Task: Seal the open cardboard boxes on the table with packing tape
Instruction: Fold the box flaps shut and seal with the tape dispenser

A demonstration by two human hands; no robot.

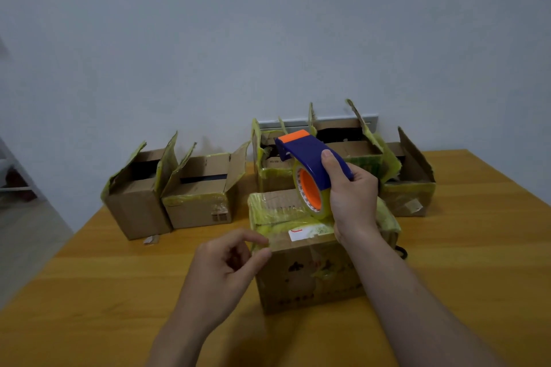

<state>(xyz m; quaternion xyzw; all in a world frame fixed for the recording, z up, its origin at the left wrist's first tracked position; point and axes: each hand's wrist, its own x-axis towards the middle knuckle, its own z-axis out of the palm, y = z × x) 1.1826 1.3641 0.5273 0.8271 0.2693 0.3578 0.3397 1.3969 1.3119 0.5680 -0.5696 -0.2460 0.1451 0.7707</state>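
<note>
Dim, bluish, even light; soft shadows, slight overall blur, wide-angle bending at the edges.

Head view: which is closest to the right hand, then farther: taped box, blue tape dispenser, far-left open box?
1. Blue-and-orange plastic tape dispenser, in the right hand.
2. Taped brown cardboard box, just below.
3. Open brown cardboard box, far left.
</note>
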